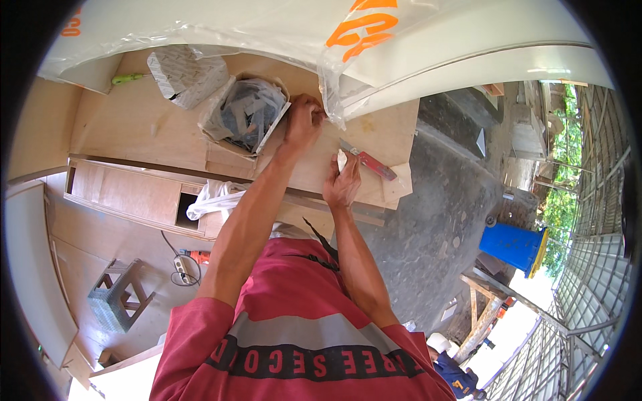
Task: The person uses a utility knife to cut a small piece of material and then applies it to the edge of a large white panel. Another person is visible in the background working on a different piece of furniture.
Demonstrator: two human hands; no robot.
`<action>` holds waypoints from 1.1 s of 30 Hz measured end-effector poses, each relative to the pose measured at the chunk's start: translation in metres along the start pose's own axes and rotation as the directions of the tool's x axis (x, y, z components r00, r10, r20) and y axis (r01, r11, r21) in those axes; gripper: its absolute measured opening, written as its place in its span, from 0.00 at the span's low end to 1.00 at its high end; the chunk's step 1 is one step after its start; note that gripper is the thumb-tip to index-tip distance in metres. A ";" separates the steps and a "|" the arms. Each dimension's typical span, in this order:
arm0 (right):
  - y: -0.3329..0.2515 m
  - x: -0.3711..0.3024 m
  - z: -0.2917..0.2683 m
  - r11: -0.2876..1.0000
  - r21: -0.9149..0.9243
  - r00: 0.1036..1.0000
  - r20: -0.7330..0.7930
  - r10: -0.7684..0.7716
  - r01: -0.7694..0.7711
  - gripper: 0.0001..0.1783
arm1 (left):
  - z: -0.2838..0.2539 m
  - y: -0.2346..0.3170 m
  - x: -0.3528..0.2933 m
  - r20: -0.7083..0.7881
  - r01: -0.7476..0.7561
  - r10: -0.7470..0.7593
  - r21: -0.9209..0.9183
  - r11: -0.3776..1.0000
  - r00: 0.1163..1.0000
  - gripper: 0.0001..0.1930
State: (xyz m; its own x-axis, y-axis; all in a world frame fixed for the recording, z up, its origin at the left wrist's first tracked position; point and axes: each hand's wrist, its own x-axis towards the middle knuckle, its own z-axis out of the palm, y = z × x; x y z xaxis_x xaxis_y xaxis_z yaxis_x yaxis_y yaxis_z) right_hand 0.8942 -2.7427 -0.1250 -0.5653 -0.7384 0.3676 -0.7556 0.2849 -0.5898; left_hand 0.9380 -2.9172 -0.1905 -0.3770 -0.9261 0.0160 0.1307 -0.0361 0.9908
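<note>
My left hand (305, 125) is closed in a pinch beside the hanging clear plastic film (332, 93). What its fingertips hold, if anything, is too small to make out. Nearer to me, my right hand (343, 182) is closed around a small white object (342, 160), whose kind I cannot tell. Just right of that hand, a red-handled tool with a flat metal blade (376, 165) lies on the plywood surface (374, 134). Left of my left hand stands an opened carton (212, 123), with grey plastic and small pieces inside.
A wrapped block (187, 75) and a green-handled tool (127, 78) lie farther left. Below the surface are a white cloth (212, 199), a power strip (180, 267) and a stool (120, 297). A blue bin (511, 244) stands right; another person (455, 374) is at lower right.
</note>
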 end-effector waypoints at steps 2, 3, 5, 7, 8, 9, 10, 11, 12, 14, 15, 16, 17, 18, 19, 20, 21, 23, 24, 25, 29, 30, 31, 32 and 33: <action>-0.002 0.004 0.001 1.000 0.016 1.000 -0.002 -0.020 0.021 0.13 | -0.006 -0.004 0.013 0.013 0.032 -0.032 0.006 0.999 0.999 0.03; -0.002 0.006 0.003 1.000 0.006 1.000 -0.001 -0.018 0.018 0.12 | -0.009 -0.004 0.020 0.049 -0.020 0.013 0.160 0.987 0.999 0.04; -0.002 0.008 0.007 1.000 -0.016 1.000 0.005 -0.011 0.011 0.12 | -0.013 0.000 0.024 0.086 -0.094 0.068 0.341 0.936 0.994 0.05; 0.005 0.007 0.003 1.000 -0.028 1.000 -0.020 0.011 -0.011 0.12 | -0.002 0.023 0.022 0.127 -0.107 0.064 0.372 0.922 0.990 0.06; 0.002 0.008 0.004 1.000 -0.019 1.000 -0.018 0.004 -0.005 0.12 | -0.006 0.022 0.023 0.125 -0.092 0.046 0.386 0.918 0.991 0.06; 0.000 0.009 0.005 1.000 -0.010 1.000 -0.019 -0.013 0.013 0.12 | -0.009 0.019 0.027 0.132 -0.041 -0.010 0.379 0.925 0.991 0.06; -0.002 0.010 0.005 1.000 -0.001 0.999 -0.020 -0.031 0.031 0.12 | -0.013 0.016 0.028 0.141 -0.013 -0.041 0.359 0.933 0.989 0.06; -0.002 0.011 0.005 0.999 0.001 0.999 -0.026 -0.042 0.042 0.12 | -0.015 0.017 0.029 0.157 0.016 -0.072 0.336 0.942 0.985 0.06; -0.001 0.010 0.006 0.999 -0.006 0.999 -0.021 -0.031 0.031 0.12 | -0.017 0.017 0.029 0.174 0.022 -0.077 0.301 0.953 0.982 0.06; 0.001 0.009 0.007 1.000 -0.020 1.000 -0.015 -0.009 0.008 0.12 | -0.017 0.022 0.033 0.225 0.048 -0.150 0.404 0.913 0.963 0.06; 0.001 0.008 0.006 1.000 -0.019 1.000 -0.021 -0.001 0.001 0.12 | -0.012 0.030 0.039 0.249 0.059 -0.223 0.534 0.844 0.943 0.06; 0.001 0.007 0.005 1.000 -0.018 1.000 -0.027 0.007 -0.007 0.12 | -0.008 0.038 0.043 0.261 0.058 -0.296 0.652 0.756 0.919 0.06; -0.002 0.007 0.006 1.000 -0.008 1.000 -0.023 0.006 -0.006 0.12 | -0.010 0.032 0.043 0.249 0.046 -0.245 0.607 0.794 0.937 0.06; -0.004 0.009 0.007 1.000 -0.005 1.000 -0.013 0.001 -0.001 0.12 | -0.012 0.027 0.040 0.233 0.031 -0.193 0.560 0.828 0.953 0.06; -0.006 0.010 0.007 1.000 -0.003 1.000 -0.004 -0.004 0.004 0.12 | -0.014 0.022 0.039 0.215 0.012 -0.142 0.512 0.859 0.966 0.06; -0.004 0.010 0.005 1.000 -0.009 1.000 -0.003 -0.002 0.002 0.13 | -0.012 0.025 0.040 0.222 0.031 -0.180 0.544 0.838 0.958 0.05; -0.003 0.009 0.005 1.000 -0.021 1.000 -0.007 0.005 -0.005 0.13 | -0.009 0.029 0.042 0.229 0.048 -0.217 0.576 0.816 0.949 0.06; -0.002 0.008 0.005 0.999 -0.040 1.000 -0.009 0.012 -0.013 0.13 | -0.004 0.033 0.044 0.232 0.066 -0.272 0.637 0.768 0.934 0.06; -0.004 0.008 0.005 0.999 -0.046 1.000 -0.002 0.018 -0.018 0.13 | -0.001 0.033 0.048 0.229 0.066 -0.288 0.666 0.743 0.930 0.06; -0.005 0.007 0.005 0.998 -0.053 1.000 0.004 0.025 -0.024 0.13 | 0.000 0.034 0.051 0.226 0.066 -0.304 0.694 0.717 0.925 0.07; -0.015 0.013 0.005 0.999 -0.039 1.000 0.008 0.016 -0.016 0.13 | -0.015 0.012 0.043 0.307 -0.316 0.145 0.636 0.704 0.941 0.02; -0.011 0.011 0.005 0.999 -0.033 1.000 0.004 0.006 -0.005 0.14 | -0.010 0.016 0.039 0.245 -0.252 0.129 0.576 0.778 0.961 0.03; -0.003 0.009 0.006 1.000 -0.027 1.000 0.001 -0.006 0.006 0.14 | -0.009 0.021 0.034 0.219 -0.233 0.132 0.547 0.804 0.967 0.03; -0.003 0.010 0.007 1.000 -0.015 1.000 -0.001 -0.021 0.021 0.15 | -0.010 0.023 0.030 0.187 -0.214 0.134 0.520 0.827 0.973 0.04; -0.002 0.011 0.007 0.999 -0.015 1.000 -0.004 -0.028 0.028 0.15 | -0.012 0.025 0.026 0.155 -0.197 0.138 0.491 0.849 0.978 0.04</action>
State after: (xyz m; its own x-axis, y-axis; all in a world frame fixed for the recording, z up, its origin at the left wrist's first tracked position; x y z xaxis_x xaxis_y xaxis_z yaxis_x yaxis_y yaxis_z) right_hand 0.8917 -2.7558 -0.1251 -0.5452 -0.7437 0.3868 -0.7760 0.2731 -0.5686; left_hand 0.9429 -2.9465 -0.1665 -0.4932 -0.8526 0.1728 -0.2647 0.3364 0.9038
